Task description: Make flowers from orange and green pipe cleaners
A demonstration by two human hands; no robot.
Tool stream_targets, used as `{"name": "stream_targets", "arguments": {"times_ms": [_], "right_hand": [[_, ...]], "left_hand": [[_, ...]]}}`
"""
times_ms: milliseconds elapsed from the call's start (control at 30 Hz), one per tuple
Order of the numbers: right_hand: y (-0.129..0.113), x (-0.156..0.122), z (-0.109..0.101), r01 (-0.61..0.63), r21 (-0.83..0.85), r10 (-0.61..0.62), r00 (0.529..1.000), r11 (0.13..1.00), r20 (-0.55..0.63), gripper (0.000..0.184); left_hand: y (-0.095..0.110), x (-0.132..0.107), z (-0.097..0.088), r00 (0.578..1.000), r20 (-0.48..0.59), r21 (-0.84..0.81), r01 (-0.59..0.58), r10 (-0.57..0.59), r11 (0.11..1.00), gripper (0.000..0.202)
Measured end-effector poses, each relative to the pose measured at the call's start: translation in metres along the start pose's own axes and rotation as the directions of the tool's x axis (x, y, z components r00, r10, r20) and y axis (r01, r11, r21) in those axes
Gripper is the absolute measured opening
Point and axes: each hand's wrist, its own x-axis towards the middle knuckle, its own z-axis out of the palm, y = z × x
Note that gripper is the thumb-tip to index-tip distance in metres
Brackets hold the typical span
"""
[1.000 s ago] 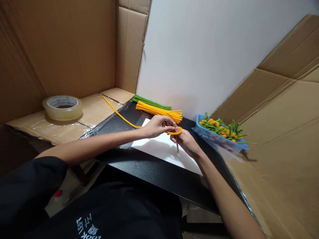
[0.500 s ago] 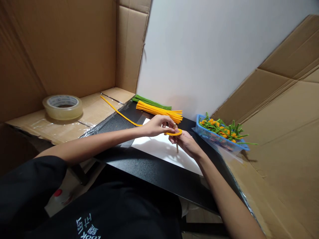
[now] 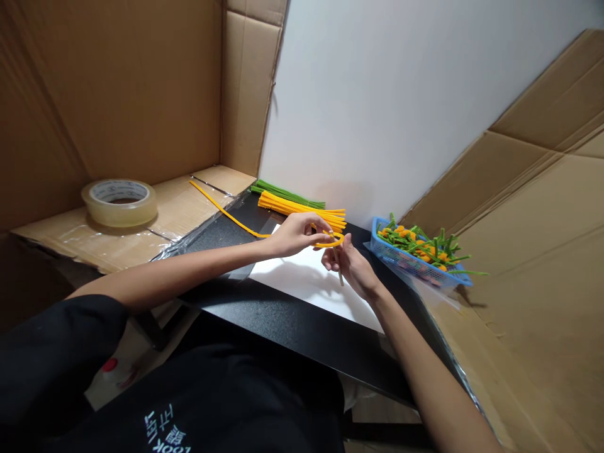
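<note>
My left hand (image 3: 302, 235) pinches the top of a thin wooden stick (image 3: 341, 275) together with a yellow pipe cleaner (image 3: 226, 214). The pipe cleaner's long tail runs from behind this hand out to the left, and its other part bends in a loop around the stick. My right hand (image 3: 357, 269) is close by on the right, thumb raised against the loop's right end, fingers curled beside the stick. Its exact grip is partly hidden. Slightly tilted, the stick points down over a white sheet (image 3: 302, 270).
A yellow pipe cleaner bundle (image 3: 292, 206) and a green bundle (image 3: 283, 190) lie at the back of the black table (image 3: 264, 314). On the right is a blue basket (image 3: 401, 258) of green and orange pieces. A clear tape roll (image 3: 120, 214) rests on cardboard at left.
The stick has tilted, its lower end shifting right. The loop has risen slightly and looks wider, and my right hand's thumb has lifted.
</note>
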Motion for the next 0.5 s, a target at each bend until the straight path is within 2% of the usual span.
{"name": "stream_targets", "arguments": {"times_ms": [133,333,500], "right_hand": [[0.0003,0.001,-0.0008,-0.005,-0.046,0.003,0.999,0.999,-0.039,0.065],[-0.0012,0.0014,-0.0004,0.034,0.034,-0.03,0.994,0.999,-0.102,0.052],[0.0017,0.0028,-0.0024,0.084,0.011,-0.083,0.992,0.996,-0.1,0.05]], "left_hand": [[-0.0015,0.0002,0.0001,1.0,0.007,0.008,-0.007,0.007,1.0,0.024],[-0.0004,-0.0004,-0.0001,1.0,-0.012,0.015,0.023,-0.023,1.0,0.029],[0.0019,-0.0004,-0.0002,0.999,-0.01,0.016,0.033,-0.032,0.999,0.03]]}}
